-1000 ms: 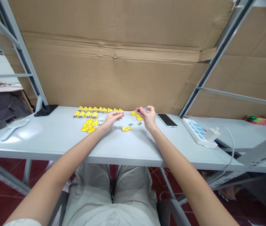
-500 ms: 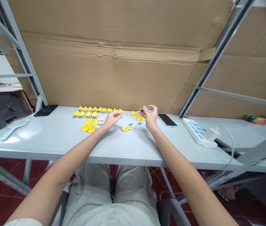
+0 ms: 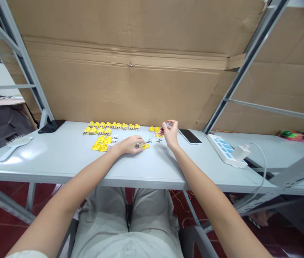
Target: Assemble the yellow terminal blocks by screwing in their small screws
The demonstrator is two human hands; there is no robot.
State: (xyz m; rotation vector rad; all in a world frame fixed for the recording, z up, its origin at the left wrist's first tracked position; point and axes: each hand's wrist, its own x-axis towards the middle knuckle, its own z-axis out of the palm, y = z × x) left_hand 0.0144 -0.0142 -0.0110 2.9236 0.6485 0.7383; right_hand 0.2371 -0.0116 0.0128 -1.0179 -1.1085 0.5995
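My right hand is closed around a screwdriver with a red and clear handle; its thin shaft slants down to the left, the tip by the small dark screws. My left hand has come down on a yellow-and-white plug part, its fingers closed about it and partly hiding it. To the left stand rows of yellow plugs with prongs, and in front of them lie yellow shells and white inserts. More yellow shells lie behind the screws.
A phone lies right of my right hand, then a white power strip with a charger and cable. At the far left is a hairbrush. Cardboard walls off the back between metal posts.
My left hand has moved down and slightly right, onto the yellow-and-white plug part. The screwdriver now tilts more steeply, its tip lowered to the screws.
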